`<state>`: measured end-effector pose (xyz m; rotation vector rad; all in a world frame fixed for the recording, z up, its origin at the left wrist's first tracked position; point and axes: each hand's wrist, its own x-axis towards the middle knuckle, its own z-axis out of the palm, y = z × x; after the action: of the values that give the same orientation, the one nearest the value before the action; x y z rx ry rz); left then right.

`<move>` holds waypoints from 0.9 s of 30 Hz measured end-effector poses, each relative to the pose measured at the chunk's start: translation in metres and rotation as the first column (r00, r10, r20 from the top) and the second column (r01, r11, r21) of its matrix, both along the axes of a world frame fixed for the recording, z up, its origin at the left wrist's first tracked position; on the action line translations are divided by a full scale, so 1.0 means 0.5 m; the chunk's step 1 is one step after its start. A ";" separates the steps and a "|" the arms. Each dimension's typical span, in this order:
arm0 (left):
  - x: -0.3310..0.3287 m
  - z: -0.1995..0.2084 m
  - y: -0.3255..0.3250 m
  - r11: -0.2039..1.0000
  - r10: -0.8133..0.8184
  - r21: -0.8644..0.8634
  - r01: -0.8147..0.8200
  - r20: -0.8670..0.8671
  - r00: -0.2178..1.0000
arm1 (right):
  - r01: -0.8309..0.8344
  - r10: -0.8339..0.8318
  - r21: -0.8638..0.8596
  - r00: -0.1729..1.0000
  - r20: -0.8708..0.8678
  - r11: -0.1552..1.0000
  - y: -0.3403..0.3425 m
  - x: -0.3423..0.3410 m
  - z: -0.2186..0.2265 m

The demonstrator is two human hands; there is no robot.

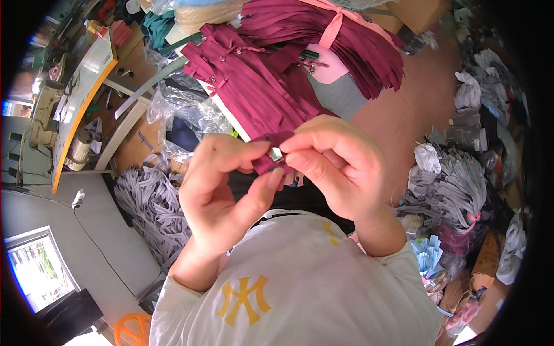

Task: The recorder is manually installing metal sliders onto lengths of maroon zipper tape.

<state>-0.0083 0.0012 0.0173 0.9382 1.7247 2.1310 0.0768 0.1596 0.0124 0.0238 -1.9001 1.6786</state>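
Note:
A short maroon fabric strip (pixel 264 166) is pinched between my two hands in front of my chest. Within its bend sits a small shiny metal piece (pixel 276 154), perhaps a buckle or ring; its exact shape is too small to tell. My left hand (pixel 216 193) grips one side with thumb and fingers. On the other side, my right hand (pixel 343 167) pinches the strip near the metal. Just beyond, long maroon fabric strips (pixel 259 95) lie side by side, several bearing small metal fittings with thin ties (pixel 224 57).
A big maroon bundle (pixel 334 40) is bound by a pink band (pixel 333 27). Grey strips (pixel 151 199) heap at left, and more grey bundles (pixel 456 181) at right. A table with an orange edge (pixel 81 118) and clear plastic bags (pixel 184 115) stand far left.

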 end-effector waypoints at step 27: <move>-0.013 -0.035 0.026 0.992 0.115 0.031 -0.120 0.145 0.983 | 0.045 0.033 0.455 0.986 -0.163 0.889 0.006 -0.035 -0.020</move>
<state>-0.0149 0.0141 0.0000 0.6894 1.7121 2.2537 0.0594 0.1625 0.0023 0.3350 -2.1167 1.1456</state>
